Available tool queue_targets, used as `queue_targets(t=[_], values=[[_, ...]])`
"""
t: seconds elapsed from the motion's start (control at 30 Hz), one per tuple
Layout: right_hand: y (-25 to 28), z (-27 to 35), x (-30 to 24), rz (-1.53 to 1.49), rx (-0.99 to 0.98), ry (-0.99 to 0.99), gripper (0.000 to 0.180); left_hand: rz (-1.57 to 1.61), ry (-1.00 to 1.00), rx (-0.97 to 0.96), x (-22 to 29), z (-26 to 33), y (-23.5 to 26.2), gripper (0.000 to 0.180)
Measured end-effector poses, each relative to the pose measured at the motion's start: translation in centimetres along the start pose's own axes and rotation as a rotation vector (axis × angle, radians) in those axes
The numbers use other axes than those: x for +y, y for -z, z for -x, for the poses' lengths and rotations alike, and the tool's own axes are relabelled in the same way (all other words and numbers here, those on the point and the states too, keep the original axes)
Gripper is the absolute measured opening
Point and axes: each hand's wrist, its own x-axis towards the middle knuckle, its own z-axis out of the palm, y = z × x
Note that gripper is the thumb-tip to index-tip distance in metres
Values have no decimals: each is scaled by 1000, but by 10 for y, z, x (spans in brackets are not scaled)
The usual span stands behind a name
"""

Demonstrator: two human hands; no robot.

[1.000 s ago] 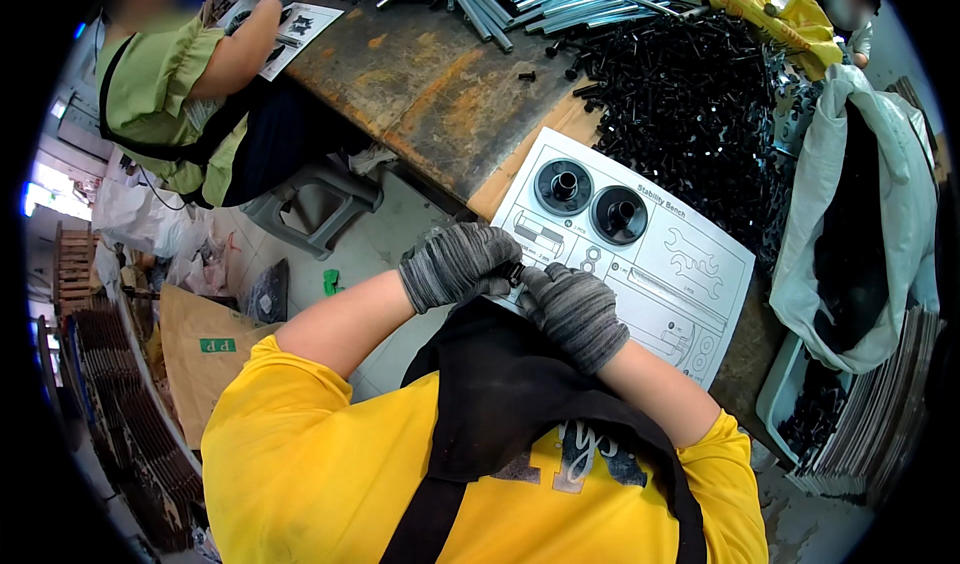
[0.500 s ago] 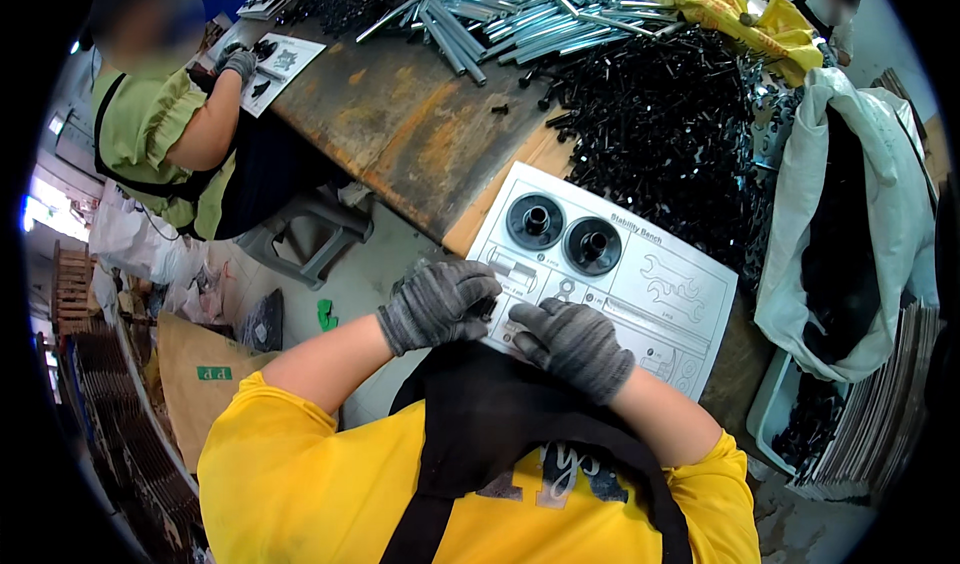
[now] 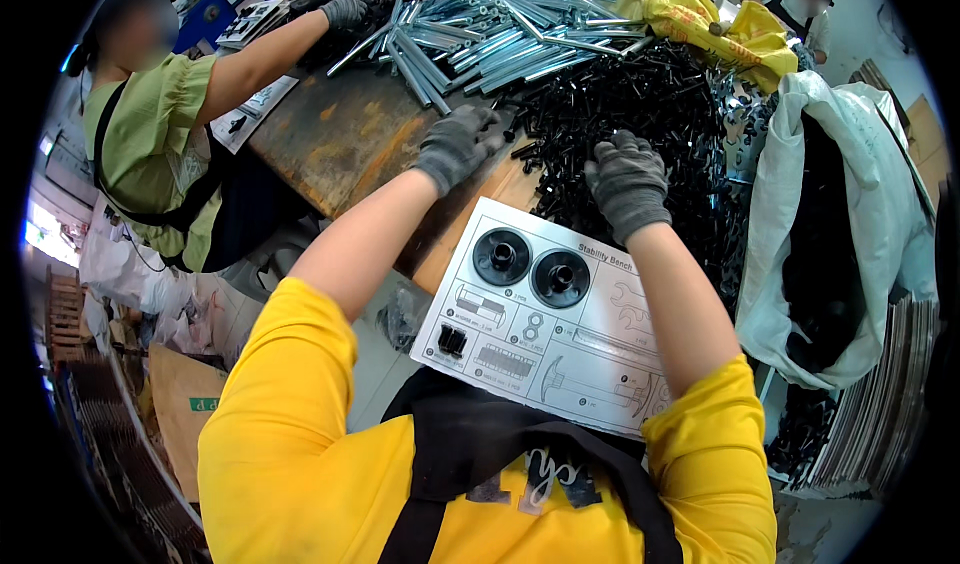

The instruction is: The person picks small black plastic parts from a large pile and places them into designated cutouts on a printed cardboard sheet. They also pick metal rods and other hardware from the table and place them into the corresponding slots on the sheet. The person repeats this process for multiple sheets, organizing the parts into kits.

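Workshop bench (image 3: 330, 139), rust-stained, with a wooden strip toward its near edge. On its right half lies a loose heap of black bolts (image 3: 570, 134). Right hand (image 3: 630, 179), gray-gloved, rests on the heap with fingers bent; whether its grip encloses a bolt cannot be determined. Left hand (image 3: 460, 149), likewise gloved, is at the heap's left fringe, fingers partly extended; its grip cannot be determined either. White printed card (image 3: 600, 314) overlaps the bench's near edge, partly covered by the right forearm. Two round black discs (image 3: 501, 256) lie on it side by side, and a small cluster of black pieces (image 3: 452, 341) sits near its lower left corner. Silvery tubes (image 3: 500, 39) are piled toward the far edge; a yellow sack (image 3: 715, 29) lies by the far right corner. Beside the right edge: an open white sack (image 3: 885, 164). Co-worker (image 3: 150, 154) in green is seated along the near edge, farther left, one arm outstretched.
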Motion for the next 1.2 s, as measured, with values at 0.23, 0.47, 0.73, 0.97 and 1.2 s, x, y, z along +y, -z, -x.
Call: queue_targets(t=[0.23, 0.47, 0.73, 0.97, 1.2], values=[[-5, -25, -24, 85, -235, -215, 47, -503, 150, -196, 19, -63, -44, 33], [-27, -24, -4, -162, 153, -202, 32, -515, 220, -221, 10, -69, -20, 25], [2, 85, -45, -878, 277, 255, 21, 1172, 509, 117, 10, 36, 57, 18], [18, 152, -76, -452, -430, 268, 20, 60, -343, -403, 17, 143, 58, 24], [17, 158, -76, -311, -446, 360, 27, -494, -279, -666, 46, 154, 68, 21]])
